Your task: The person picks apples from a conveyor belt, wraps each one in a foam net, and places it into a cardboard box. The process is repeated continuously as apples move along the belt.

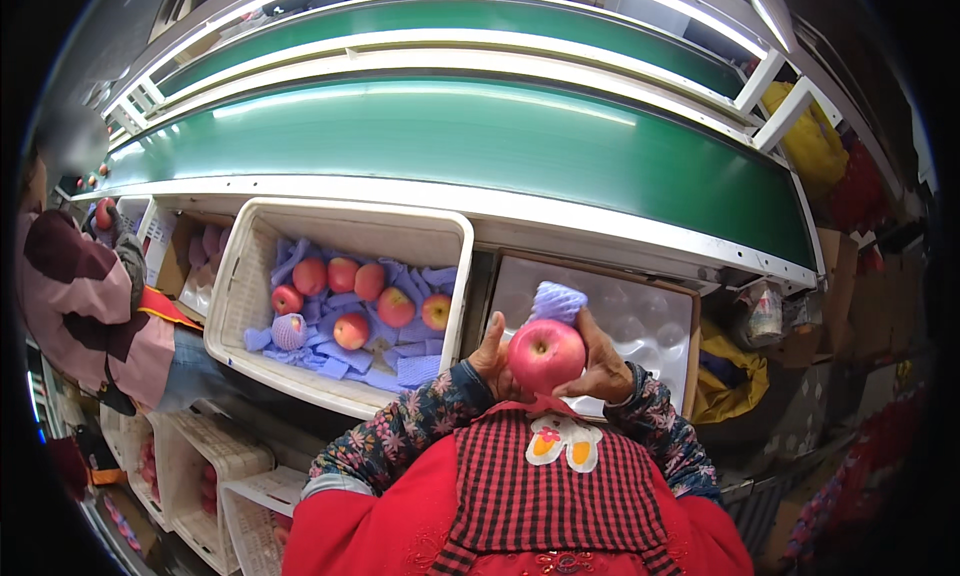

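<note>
A red apple [546, 358] is held up in front of my chest, stem end facing up. My left hand [489, 360] is closed against its left side, with the fingertips partly hidden behind the fruit. From the other side my right hand [604, 362] grips the apple, thumb across its lower right. A purple foam net sleeve [557, 303] stands just beyond the apple, near my right fingers; which hand supports it is hidden. Beneath lies a carton [695, 348] with a white moulded tray [640, 321] of round hollows.
To the left, a white plastic crate [236, 311] contains several apples [395, 307] and purple foam sleeves [345, 356]. A green conveyor belt [450, 136] runs beyond a white rail [560, 208]. A co-worker [95, 286] stands at far left, near more crates [215, 446]. A yellow bag [733, 386] lies right.
</note>
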Tool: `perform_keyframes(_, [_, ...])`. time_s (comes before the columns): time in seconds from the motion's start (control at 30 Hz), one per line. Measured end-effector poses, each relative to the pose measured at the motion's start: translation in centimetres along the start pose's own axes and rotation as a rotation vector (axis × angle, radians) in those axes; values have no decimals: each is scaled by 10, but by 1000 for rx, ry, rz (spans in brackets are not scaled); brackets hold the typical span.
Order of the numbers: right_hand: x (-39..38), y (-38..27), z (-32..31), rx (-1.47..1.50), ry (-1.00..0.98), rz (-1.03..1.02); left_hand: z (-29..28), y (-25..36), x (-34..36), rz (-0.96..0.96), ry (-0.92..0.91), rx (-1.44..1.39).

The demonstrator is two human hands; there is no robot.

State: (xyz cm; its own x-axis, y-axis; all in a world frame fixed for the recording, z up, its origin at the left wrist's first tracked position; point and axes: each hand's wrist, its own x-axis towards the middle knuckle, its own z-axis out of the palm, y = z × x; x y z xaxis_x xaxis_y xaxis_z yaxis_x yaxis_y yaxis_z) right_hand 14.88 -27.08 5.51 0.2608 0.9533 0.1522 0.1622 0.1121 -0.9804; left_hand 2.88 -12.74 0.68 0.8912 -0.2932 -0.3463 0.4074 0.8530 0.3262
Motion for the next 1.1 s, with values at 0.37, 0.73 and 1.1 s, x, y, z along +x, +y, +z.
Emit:
perform_keyframes(0.37, [-9,24,12,80,292,-140,-11,-6,5,552,-88,267])
perform_keyframes(0.73, [-2,-10,-4,-352,-299,-122,-37,5,10,477,-144,822])
perform_keyframes(1.1, [-14,-1,-11,-273,-270,-144,-8,15,19,364,-176,814])
